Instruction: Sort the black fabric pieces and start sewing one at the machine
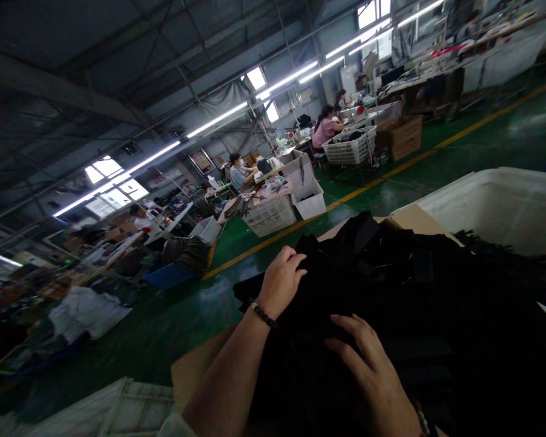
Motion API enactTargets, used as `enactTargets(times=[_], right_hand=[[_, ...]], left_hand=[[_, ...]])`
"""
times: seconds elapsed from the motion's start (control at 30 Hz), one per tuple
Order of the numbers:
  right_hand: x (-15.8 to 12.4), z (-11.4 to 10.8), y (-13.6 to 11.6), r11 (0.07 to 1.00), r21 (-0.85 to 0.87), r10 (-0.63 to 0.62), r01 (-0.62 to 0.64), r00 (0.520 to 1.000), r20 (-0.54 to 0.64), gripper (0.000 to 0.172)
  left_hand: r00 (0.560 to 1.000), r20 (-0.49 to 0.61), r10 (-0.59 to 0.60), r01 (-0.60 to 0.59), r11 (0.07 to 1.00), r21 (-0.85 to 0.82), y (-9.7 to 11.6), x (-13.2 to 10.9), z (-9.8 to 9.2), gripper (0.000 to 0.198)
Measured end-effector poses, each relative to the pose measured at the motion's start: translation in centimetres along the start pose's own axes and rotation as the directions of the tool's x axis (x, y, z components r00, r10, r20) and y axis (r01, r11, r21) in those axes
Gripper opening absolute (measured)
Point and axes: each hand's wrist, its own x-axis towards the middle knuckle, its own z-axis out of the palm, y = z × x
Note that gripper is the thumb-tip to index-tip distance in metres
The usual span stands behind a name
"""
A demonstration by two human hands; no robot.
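Observation:
A large heap of black cloth [418, 315] fills the lower right, too dark for me to make out single pieces. My left hand [282, 276], with a dark beaded bracelet at the wrist, is at the heap's far left edge. Its fingers are curled and closed on the black cloth, though the fingertips are partly lost against it. Nearer to me, my right hand [368, 358] rests over the heap with its fingers apart and slightly bent. Cardboard [428, 224] shows beneath the cloth on the far side.
A white plastic bin [509, 200] stands at the right beyond the heap. Another pale crate [136, 403] is at the lower left. Across the green floor [177, 315] and its yellow line, several people sit at sewing tables among crates, boxes and a blue tub [170, 276].

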Motion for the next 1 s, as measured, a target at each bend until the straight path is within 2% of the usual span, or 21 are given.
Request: enactTargets(times=[0.07,0.17,0.2,0.27,0.37,0.43,0.47,0.5,0.53,0.6,0.63,0.7,0.8,0.9,1.0], right_hand=[[-0.1,0.1,0.1,1.0,0.002,-0.001,0.001,1.0,-0.002,0.031],[-0.3,0.3,0.2,1.0,0.015,-0.006,0.007,1.0,-0.021,0.029],[-0.2,0.3,0.2,1.0,0.016,-0.013,0.014,1.0,-0.028,0.029],[-0.1,0.2,0.2,1.0,0.005,-0.029,0.029,0.999,-0.036,0.028],[0.3,0.1,0.2,0.998,-0.018,-0.053,0.053,0.998,-0.021,0.025],[0.4,0.1,0.2,0.996,0.006,-0.085,0.085,0.996,0.019,0.024],[0.3,0.2,0.2,0.995,0.032,-0.096,0.095,0.995,0.032,0.024],[0.3,0.3,0.2,0.993,0.061,-0.101,0.098,0.994,0.038,0.025],[0.1,0.4,0.1,0.992,0.086,-0.094,0.091,0.995,0.036,0.026],[-0.2,0.7,0.1,0.992,0.111,-0.062,0.059,0.998,0.021,0.029],[-0.4,0.9,0.1,0.992,0.115,-0.05,0.048,0.999,0.017,0.03],[-0.6,1.1,0.2,0.992,0.117,-0.037,0.036,0.999,0.012,0.031],[-0.6,1.1,0.2,0.991,0.125,-0.045,0.045,0.999,-0.003,0.03],[-0.5,0.9,0.1,0.988,0.146,-0.047,0.048,0.999,-0.01,0.029],[-0.6,0.9,0.2,0.986,0.158,-0.06,0.058,0.998,0.002,0.029]], left_hand=[[1.0,0.006,-0.002,0.002,1.0,-0.004,0.1,0.1,-0.2,0.011],[1.0,-0.011,0.016,-0.017,0.992,-0.122,0.6,-0.2,-1.5,0.008],[0.999,0.011,0.035,-0.032,0.981,-0.191,1.0,-0.6,-2.2,0.008],[0.987,0.121,0.106,-0.063,0.946,-0.319,2.0,-1.6,-4.0,0.007],[0.9,0.342,0.269,-0.109,0.9,-0.421,3.6,-3.5,-6.4,0.008],[0.835,0.417,0.359,-0.138,0.87,-0.473,4.3,-4.4,-7.1,0.011],[0.822,0.43,0.374,-0.132,0.859,-0.495,4.4,-4.6,-7.1,0.012],[0.835,0.419,0.355,-0.111,0.857,-0.504,4.2,-4.6,-6.8,0.013],[0.872,0.388,0.298,-0.077,0.867,-0.492,3.8,-4.5,-6.3,0.013],[0.96,0.255,0.112,0.004,0.911,-0.413,2.5,-3.9,-4.9,0.014],[0.986,0.167,0.02,0.041,0.934,-0.354,1.7,-3.5,-3.9,0.016],[0.997,0.049,-0.065,0.075,0.967,-0.245,0.2,-2.8,-2.1,0.022],[0.998,0.017,-0.062,0.063,0.988,-0.14,-1.0,-2.1,0.0,0.025],[0.999,-0.003,-0.047,0.047,0.996,-0.082,-1.1,-1.8,0.7,0.024],[0.999,0.007,-0.04,0.04,0.999,-0.036,-0.7,-1.4,0.5,0.019]])
